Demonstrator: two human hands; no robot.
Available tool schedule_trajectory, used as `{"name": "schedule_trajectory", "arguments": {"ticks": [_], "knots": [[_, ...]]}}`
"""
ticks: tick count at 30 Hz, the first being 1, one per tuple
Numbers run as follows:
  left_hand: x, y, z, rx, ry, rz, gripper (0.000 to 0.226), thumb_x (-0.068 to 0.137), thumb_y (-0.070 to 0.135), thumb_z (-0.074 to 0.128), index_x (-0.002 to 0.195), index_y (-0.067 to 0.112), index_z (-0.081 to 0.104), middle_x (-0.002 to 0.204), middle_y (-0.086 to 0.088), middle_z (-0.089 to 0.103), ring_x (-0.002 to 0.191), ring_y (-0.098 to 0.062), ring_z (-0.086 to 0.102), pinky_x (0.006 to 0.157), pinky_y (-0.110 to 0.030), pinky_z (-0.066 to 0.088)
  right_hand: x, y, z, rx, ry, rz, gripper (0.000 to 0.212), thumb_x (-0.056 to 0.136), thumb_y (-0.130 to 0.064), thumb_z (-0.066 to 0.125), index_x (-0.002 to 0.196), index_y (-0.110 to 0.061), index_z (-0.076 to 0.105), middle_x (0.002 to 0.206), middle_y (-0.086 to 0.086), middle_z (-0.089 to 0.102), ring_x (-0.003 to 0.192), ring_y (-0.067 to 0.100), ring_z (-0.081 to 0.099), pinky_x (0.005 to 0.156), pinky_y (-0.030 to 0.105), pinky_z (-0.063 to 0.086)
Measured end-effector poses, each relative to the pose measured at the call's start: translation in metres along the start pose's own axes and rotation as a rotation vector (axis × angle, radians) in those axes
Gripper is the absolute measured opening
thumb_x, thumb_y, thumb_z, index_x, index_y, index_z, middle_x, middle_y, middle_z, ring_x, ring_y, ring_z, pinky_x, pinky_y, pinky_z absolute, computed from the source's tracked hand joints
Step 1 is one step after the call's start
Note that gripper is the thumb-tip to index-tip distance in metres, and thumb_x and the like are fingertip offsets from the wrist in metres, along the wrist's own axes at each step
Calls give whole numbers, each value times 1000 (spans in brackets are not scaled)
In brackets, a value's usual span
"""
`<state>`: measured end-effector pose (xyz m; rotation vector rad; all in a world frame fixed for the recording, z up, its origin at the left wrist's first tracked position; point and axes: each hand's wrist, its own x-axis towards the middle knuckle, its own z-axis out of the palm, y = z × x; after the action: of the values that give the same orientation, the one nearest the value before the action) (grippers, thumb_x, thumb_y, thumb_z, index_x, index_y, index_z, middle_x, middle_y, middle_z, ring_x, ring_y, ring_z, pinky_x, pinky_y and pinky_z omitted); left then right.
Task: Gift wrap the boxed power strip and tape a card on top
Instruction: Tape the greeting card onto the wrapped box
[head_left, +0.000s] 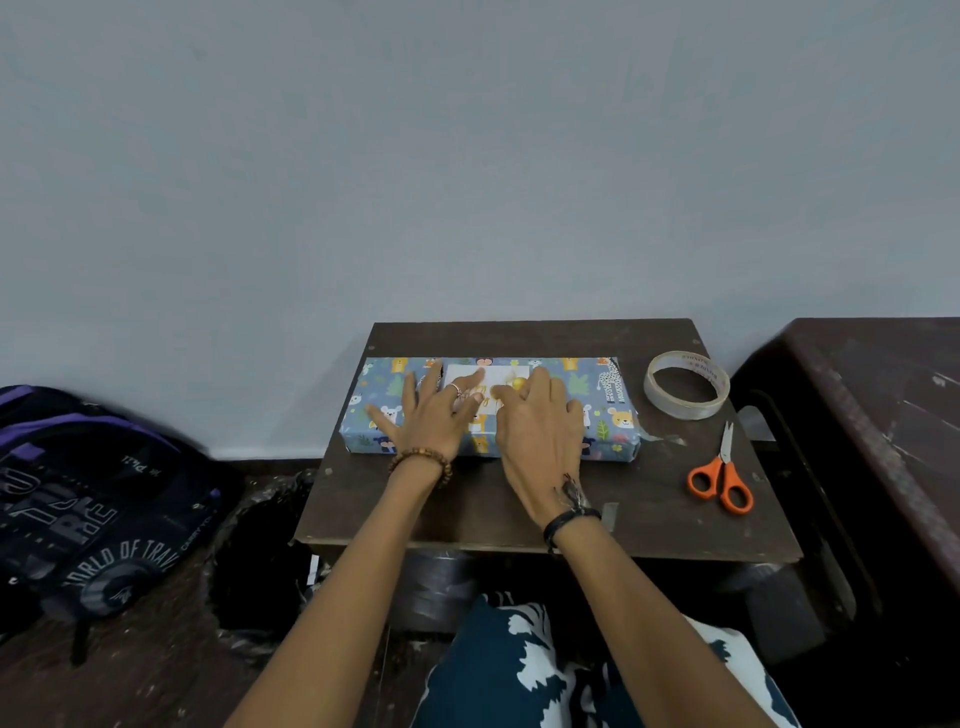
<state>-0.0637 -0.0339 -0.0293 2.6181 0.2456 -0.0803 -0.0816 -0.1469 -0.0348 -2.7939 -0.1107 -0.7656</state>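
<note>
Small dark table (519, 514) against a pale wall. The wrapped box (597, 410) lies flat on the far half of the tabletop, long axis running left to right, parallel to the wall and to the table's far edge. One short end faces the tape side on the right, the other reaches the table's left edge. The paper is blue with cartoon animals; the giraffe near the right end stands upright as seen from the person's seat.

A white card (488, 375) lies on the box's top face, about mid-length and toward the far side, its long side along the box's. Gold print on it, unreadable; part is hidden under fingers.

Left hand (431, 415): fingers spread and straight, palm down, lying flat on the box top, with fingertips at the card's left part. A ring on one finger, a bead bracelet at the wrist.

Right hand (540, 421): palm down, fingers close together and lightly bent, tips pressing on the card's right part. Nothing pinched or gripped by either hand. A dark band at the wrist.

Tape roll (687, 384) lies flat on the table just right of the box, apart from it. Orange-handled scissors (722, 475) lie nearer the person, blades closed, tips pointing away toward the roll.

A dark backpack (88, 499) sits on the floor to the left.
</note>
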Motion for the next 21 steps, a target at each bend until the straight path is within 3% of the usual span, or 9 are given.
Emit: {"name": "schedule_trajectory", "arguments": {"ticks": [3, 7, 9, 11, 13, 17, 19, 21], "knots": [[-2, -4, -4, -32, -20, 29, 42, 95, 48, 38, 134, 35, 45, 157, 7, 6, 145, -17, -5, 109, -58, -14, -4, 7, -3, 52, -20, -19, 27, 70, -7, 74, 93, -21, 73, 81, 6, 56, 70, 26, 53, 57, 32, 32], [-12, -32, -13, -241, 375, -132, 67, 87, 40, 59, 145, 23, 28, 157, -7, 9, 145, -22, 1, 114, -48, -2, -8, 29, -18, 158, 3, 238, 34, 87, -22, 61, 120, -16, 59, 111, 11, 57, 98, 30, 52, 79, 42, 41], [-15, -52, -14, -412, 446, -250, 75, 84, 33, 65, 143, 6, 28, 152, -16, 21, 142, -29, 17, 115, -44, 15, -10, 47, -24, 189, -51, 425, 47, 90, -27, 56, 132, -9, 47, 126, 13, 50, 115, 30, 45, 93, 42, 37], [-15, -61, -11, -657, 410, -257, 64, 83, 26, 68, 134, 1, 38, 137, -19, 42, 127, -33, 42, 106, -43, 36, -14, 62, -28, 342, -126, 568, 60, 90, -32, 55, 139, -4, 35, 137, 14, 43, 124, 30, 41, 99, 41, 35], [-17, -59, -12, -747, 395, -254, 47, 84, 24, 67, 122, 3, 49, 123, -17, 54, 112, -33, 54, 93, -38, 46, -18, 66, -28, 536, -164, 660, 63, 90, -34, 56, 141, -5, 32, 139, 14, 44, 124, 30, 44, 96, 40, 38], [-16, -55, -17, -743, 366, -298, 48, 85, 20, 66, 123, -2, 45, 121, -17, 55, 112, -33, 54, 84, -31, 41, -24, 64, -31, 613, -121, 684, 70, 89, -36, 60, 143, -8, 25, 129, 14, 56, 115, 31, 54, 92, 39, 40], [-15, -54, -20, -652, 344, -305, 58, 85, 23, 65, 131, -2, 39, 135, -21, 44, 122, -37, 46, 97, -39, 40, -25, 67, -36, 683, -147, 701, 69, 89, -34, 61, 142, -7, 26, 123, 13, 60, 112, 30, 56, 90, 37, 41], [-18, -45, -22, -371, 384, -304, 72, 86, 25, 65, 142, 1, 27, 150, -21, 20, 137, -37, 25, 112, -45, 24, -28, 75, -41, 826, -117, 730, 57, 92, -29, 58, 139, -8, 33, 122, 13, 60, 113, 27, 56, 85, 30, 43]]}}
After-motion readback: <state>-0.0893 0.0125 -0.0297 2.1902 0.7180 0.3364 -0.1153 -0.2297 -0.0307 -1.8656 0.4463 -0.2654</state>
